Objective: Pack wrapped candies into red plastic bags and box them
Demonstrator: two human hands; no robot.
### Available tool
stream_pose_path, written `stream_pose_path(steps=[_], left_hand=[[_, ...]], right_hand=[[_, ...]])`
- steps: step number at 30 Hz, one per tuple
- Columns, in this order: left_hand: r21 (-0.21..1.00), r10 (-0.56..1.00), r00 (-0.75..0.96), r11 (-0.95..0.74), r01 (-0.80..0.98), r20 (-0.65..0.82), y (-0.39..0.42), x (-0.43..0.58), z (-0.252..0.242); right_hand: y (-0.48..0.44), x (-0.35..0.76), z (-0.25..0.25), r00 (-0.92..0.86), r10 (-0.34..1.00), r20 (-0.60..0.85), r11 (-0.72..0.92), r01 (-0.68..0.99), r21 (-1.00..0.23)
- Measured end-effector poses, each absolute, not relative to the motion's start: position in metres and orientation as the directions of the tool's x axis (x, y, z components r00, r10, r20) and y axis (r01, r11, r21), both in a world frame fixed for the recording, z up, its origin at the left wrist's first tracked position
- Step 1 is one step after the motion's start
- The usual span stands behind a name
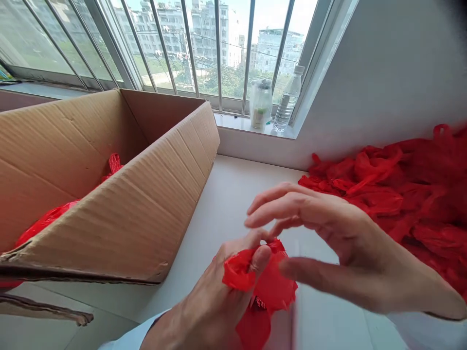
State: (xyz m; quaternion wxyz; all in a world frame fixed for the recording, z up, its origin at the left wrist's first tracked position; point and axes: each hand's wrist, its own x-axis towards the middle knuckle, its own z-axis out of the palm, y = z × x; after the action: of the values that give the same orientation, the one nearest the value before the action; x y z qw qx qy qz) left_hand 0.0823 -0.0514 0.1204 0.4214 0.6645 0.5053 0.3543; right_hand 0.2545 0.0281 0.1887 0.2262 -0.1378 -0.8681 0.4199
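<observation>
In the lower middle of the head view, my left hand is closed round a bunched red plastic bag. Part of the bag wraps over the thumb, and some dark printing shows on it lower down. My right hand hovers just to the right and above, its fingers and thumb spread apart with nothing between them. Its fingertips are close to the left hand and slightly blurred. Below both hands is a white surface.
A large open cardboard box stands at left, with red plastic inside. At right, a heap of red plastic bags lies against the wall. A clear bottle and a bagged container stand on the sill of the barred window.
</observation>
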Motion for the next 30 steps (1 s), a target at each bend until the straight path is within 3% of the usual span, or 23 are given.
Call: stream_pose_path(steps=[2,4,6,8,11,14,17,19,21,23,24,26,28,30], left_hand=[[0.929,0.973,0.23,-0.055,0.365,-0.033,-0.047,0.078,0.126],[0.928,0.961,0.268,-0.038,0.37,-0.067,-0.044,0.075,0.132],[0.931,0.954,0.288,-0.031,0.364,-0.081,-0.041,0.073,0.137],[0.926,0.96,0.263,-0.01,0.378,-0.097,-0.04,0.071,0.14],[0.894,0.967,0.198,0.06,0.443,-0.162,-0.036,0.065,0.141],[0.945,0.856,0.405,0.257,0.203,-0.32,-0.027,0.058,0.135],[0.901,0.789,0.545,0.415,-0.131,-0.284,-0.018,0.051,0.126],[0.902,0.808,0.55,0.377,-0.209,-0.21,-0.018,0.048,0.123],[0.964,0.808,0.573,0.242,-0.107,-0.139,-0.025,0.046,0.123],[0.961,0.826,0.557,-0.08,0.265,-0.085,-0.036,0.046,0.125],[0.833,0.84,0.541,-0.282,0.477,-0.026,-0.042,0.046,0.125],[0.366,0.811,0.54,-0.584,0.725,0.225,-0.052,0.048,0.124],[-0.015,0.654,0.552,-0.638,0.77,0.517,-0.056,0.049,0.118],[-0.101,0.521,0.48,-0.597,0.796,0.706,-0.055,0.048,0.111]], right_hand=[[0.04,0.26,0.173,-0.832,0.504,0.231,0.589,0.135,-0.797],[0.049,0.262,0.153,-0.837,0.541,0.082,0.447,0.204,-0.871],[0.054,0.261,0.136,-0.807,0.59,0.03,0.287,0.175,-0.942],[0.055,0.259,0.125,-0.738,0.671,0.077,0.217,0.096,-0.971],[0.049,0.257,0.12,-0.662,0.734,0.153,0.237,0.038,-0.971],[0.033,0.258,0.124,-0.537,0.783,0.315,0.409,0.062,-0.911],[0.01,0.261,0.134,-0.542,0.62,0.567,0.72,0.105,-0.686],[0.002,0.264,0.141,-0.742,0.384,0.549,0.852,0.056,-0.52],[0.004,0.265,0.144,-0.857,0.227,0.463,0.859,-0.048,-0.51],[0.015,0.263,0.14,-0.821,0.322,0.472,0.755,-0.078,-0.651],[0.023,0.259,0.134,-0.781,0.42,0.462,0.663,-0.083,-0.744],[0.037,0.247,0.119,-0.766,0.552,0.33,0.422,-0.085,-0.903],[0.049,0.232,0.102,-0.859,0.487,0.157,0.196,-0.068,-0.978],[0.055,0.218,0.087,-0.939,0.331,0.091,0.048,-0.08,-0.996]])
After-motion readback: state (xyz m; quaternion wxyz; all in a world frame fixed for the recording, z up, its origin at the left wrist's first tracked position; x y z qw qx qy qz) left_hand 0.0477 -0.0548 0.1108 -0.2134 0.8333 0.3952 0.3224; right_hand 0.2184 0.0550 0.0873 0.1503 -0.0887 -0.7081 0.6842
